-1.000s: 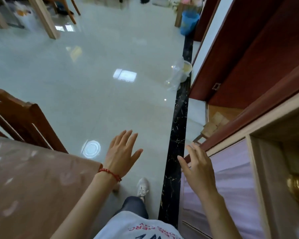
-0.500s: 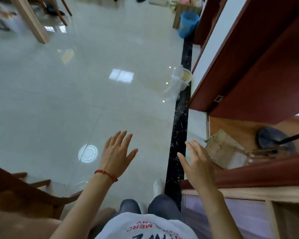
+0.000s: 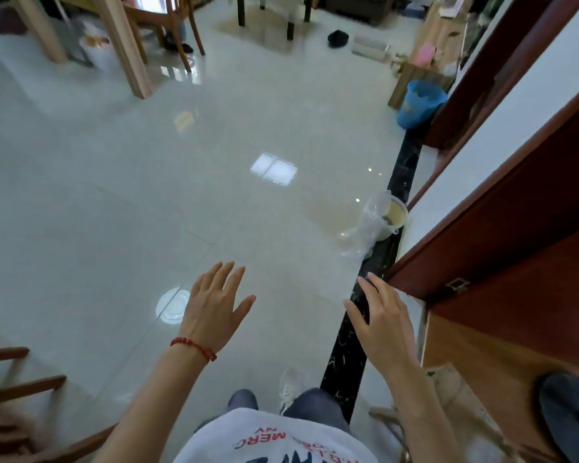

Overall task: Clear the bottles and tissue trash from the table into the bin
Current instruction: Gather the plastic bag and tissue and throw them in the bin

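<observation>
Hands: left hand (image 3: 211, 309) and right hand (image 3: 383, 324) were both spread, holding nothing.
Trash: no bottles or tissue showed.
Bin: round blue plastic bin (image 3: 420, 103) stood far ahead, right, by the wall; right hand nearer.

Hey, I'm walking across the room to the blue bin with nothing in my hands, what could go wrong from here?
1. The clear plastic bag around a tub lies on the floor near the black strip, along the way to the blue bin; a foot could catch it.
2. The glossy floor may be slippery.
3. Left hand and right hand hold nothing, so this trip may bin no trash.
</observation>
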`<move>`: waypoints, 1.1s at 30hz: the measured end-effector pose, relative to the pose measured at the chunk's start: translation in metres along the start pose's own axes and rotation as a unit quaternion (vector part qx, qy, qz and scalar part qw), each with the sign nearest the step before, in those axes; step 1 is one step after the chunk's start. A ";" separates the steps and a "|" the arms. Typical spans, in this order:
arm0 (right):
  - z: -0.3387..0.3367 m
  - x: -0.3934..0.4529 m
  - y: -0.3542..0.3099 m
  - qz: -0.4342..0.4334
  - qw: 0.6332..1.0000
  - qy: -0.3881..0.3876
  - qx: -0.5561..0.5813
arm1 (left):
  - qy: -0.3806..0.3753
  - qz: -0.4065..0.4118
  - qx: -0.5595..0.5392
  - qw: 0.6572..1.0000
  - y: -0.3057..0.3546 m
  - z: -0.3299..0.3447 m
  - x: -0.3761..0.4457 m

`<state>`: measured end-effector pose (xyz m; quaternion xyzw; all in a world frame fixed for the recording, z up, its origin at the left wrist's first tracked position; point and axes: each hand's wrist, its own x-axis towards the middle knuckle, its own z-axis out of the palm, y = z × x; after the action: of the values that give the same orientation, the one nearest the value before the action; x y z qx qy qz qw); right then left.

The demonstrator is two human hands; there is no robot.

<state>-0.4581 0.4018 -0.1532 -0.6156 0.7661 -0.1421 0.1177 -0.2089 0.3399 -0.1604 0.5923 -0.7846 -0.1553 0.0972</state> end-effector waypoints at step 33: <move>0.122 0.397 -0.302 -0.388 0.913 -0.125 0.009 | 0.077 -0.381 -0.019 0.921 -0.244 -0.093 0.193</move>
<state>-0.2253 -0.0555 -0.1598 -0.8763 0.4445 -0.1054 0.1529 -0.0118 0.0819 -0.1670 0.8550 -0.4863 -0.1488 0.1021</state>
